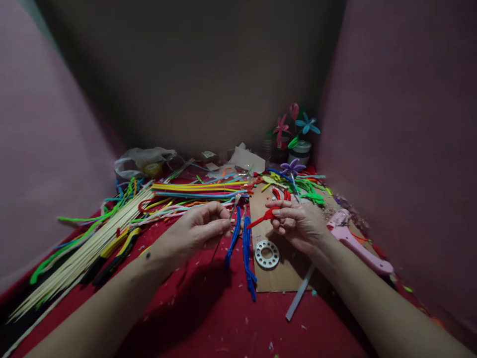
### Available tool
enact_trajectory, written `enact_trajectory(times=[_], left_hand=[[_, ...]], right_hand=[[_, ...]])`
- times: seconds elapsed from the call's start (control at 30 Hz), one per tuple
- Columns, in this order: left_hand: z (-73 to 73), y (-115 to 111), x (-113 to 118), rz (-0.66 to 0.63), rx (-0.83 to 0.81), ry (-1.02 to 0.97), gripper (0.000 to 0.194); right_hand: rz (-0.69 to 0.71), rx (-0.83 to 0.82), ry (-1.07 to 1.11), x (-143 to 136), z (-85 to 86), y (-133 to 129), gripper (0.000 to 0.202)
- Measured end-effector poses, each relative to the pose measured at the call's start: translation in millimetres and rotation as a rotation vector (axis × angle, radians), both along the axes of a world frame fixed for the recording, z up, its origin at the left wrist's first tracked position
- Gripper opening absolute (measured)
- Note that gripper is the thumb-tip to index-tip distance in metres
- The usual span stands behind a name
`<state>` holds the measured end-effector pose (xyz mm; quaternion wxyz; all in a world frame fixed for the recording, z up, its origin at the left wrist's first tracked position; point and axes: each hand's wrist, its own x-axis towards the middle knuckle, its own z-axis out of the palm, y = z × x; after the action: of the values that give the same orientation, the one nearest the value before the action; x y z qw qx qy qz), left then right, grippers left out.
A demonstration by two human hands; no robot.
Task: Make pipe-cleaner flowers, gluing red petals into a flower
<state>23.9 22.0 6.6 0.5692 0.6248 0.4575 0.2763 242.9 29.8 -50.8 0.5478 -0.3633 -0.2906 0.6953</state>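
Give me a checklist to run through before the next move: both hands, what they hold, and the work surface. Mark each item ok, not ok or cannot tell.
1. Right hand has a grip on the red piece: ok, it is pinched between thumb and fingers.
2. Left hand has a grip on the thin stem: ok, pinched at the fingertips.
3. Red piece and stem apart: ok, a gap shows between them.
4. Cardboard free of loose items: not ok, the metal ring and green pieces lie on it.
5. Pink tool, perhaps a glue gun, cool: cannot tell.
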Motion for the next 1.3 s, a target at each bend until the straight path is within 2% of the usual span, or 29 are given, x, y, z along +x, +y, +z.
enact_trajectory(times=[0.07, 0.13, 0.23, 0.33, 0.43, 0.63, 0.73, 0.83, 0.9, 1.0, 1.07, 1.13, 1.17, 1.23, 1.27, 1.3], left_hand=[[-0.4, 3, 8, -0.029, -0.031, -0.083, 0.017], [-4.7, 6, 12, -0.041, -0.033, -0.074, 0.018], [-13.0, 9, 15, 0.004, 0.069, 0.023, 0.025], [-17.6, 9, 17, 0.005, 0.162, 0.039, 0.025], [-18.6, 5, 23, 0.006, 0.186, 0.066, 0.027], [-31.7, -3, 32, -0.087, -0.052, -0.121, 0.031], [-39.2, -6, 33, -0.066, -0.153, -0.206, 0.029], [-40.8, -8, 34, -0.050, -0.253, -0.322, 0.026], [-39.7, -10, 34, -0.041, -0.274, -0.371, 0.023], [-38.0, -11, 32, 0.012, -0.263, -0.330, 0.023], [-37.2, -11, 30, 0.054, -0.254, -0.294, 0.025], [-36.2, -11, 28, 0.066, -0.250, -0.303, 0.027], [-35.6, -11, 28, 0.063, -0.252, -0.316, 0.027], [-34.5, -12, 27, 0.057, -0.265, -0.338, 0.027], [-34.2, -12, 28, 0.057, -0.273, -0.350, 0.026], [-34.2, -12, 28, 0.054, -0.280, -0.366, 0.025]], right_hand=[[0.029, 0.000, 0.025, -1, -1.6, 0, 0.023], [0.060, 0.007, 0.050, -1, -3.2, 0, 0.022], [0.093, -0.008, 0.080, -3, -3.6, -1, 0.021], [0.119, -0.026, 0.108, -5, -2.2, -3, 0.020], [0.133, -0.015, 0.109, -9, -1.0, -6, 0.017], [0.103, 0.077, 0.067, -14, 0.0, -10, 0.020], [0.112, 0.098, 0.051, -14, -0.8, -10, 0.020], [0.114, 0.078, 0.040, -14, -2.4, -8, 0.019], [0.120, 0.055, 0.026, -15, -2.0, -8, 0.019], [0.147, 0.055, -0.041, -16, 4.2, -11, 0.020], [0.121, 0.093, -0.177, -10, 11.0, -20, 0.022], [0.001, 0.172, -0.473, 5, 15.8, -33, 0.025], [-0.083, 0.258, -0.699, 16, 16.3, -41, 0.025], [-0.342, 0.443, -1.236, 41, 12.4, -57, 0.031], [-0.423, 0.479, -1.514, 54, 8.1, -65, 0.035], [-0.461, 0.447, -1.759, 65, 2.8, -72, 0.038]])
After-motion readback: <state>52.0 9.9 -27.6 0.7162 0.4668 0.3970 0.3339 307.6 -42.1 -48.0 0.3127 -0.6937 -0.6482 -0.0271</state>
